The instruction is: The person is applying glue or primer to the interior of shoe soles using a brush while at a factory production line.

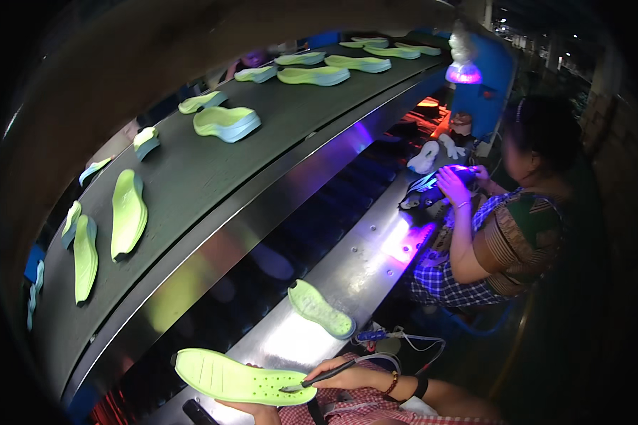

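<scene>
My left hand [256,412] grips a yellow-green shoe sole [237,377] from beneath and along its near side; the sole hides most of its fingers. The sole lies tilted with its inner face up, showing grooves at one end and small holes at the other. In my right hand [344,374] is a thin black-handled brush [329,375], its tip touching the holed end of the sole. A pale thin tube runs by that hand. On the metal shelf beyond lies another yellow-green sole [320,309], apart from both hands.
Several yellow-green soles ride on a dark conveyor belt [184,180] across the left and back. A metal shelf [290,347] runs along it. To the right, a seated co-worker [517,212] handles a dark shoe under purple light. A blue-handled tool [372,335] with cables lies nearby.
</scene>
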`<move>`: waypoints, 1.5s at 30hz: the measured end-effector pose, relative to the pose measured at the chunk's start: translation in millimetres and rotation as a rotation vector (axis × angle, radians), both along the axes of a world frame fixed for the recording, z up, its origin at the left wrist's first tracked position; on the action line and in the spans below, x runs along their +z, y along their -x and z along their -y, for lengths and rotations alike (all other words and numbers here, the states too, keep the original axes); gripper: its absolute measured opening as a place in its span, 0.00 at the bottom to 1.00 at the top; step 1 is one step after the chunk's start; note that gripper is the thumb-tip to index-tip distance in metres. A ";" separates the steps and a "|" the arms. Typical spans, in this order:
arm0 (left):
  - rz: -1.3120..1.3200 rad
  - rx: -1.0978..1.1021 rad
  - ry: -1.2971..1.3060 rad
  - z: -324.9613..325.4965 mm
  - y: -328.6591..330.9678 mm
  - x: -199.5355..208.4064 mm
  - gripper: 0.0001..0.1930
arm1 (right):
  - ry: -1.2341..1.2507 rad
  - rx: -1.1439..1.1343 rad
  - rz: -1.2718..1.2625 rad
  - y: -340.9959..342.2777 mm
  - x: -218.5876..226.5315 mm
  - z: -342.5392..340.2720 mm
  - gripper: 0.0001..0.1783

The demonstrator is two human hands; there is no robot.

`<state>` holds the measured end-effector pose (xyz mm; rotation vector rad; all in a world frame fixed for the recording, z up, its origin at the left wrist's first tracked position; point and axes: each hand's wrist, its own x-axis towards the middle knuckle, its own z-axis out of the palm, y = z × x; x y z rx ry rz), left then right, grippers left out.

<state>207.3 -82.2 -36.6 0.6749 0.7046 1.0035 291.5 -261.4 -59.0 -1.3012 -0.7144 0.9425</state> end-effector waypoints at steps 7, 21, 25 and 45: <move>-0.082 -0.005 -0.095 -4.2 4.8 -20.4 0.29 | -0.024 -0.039 0.007 -3.0 -1.7 3.8 0.12; -0.099 0.032 -0.160 31.8 -14.9 24.6 0.31 | -0.064 -0.032 -0.085 -5.6 -9.1 3.7 0.12; -0.085 0.030 -0.137 31.7 -11.3 21.4 0.31 | -0.089 -0.046 -0.033 -1.6 -14.8 2.7 0.12; -0.061 0.055 0.029 31.6 -12.1 17.8 0.32 | -0.126 -0.069 -0.010 0.5 -22.8 -3.0 0.11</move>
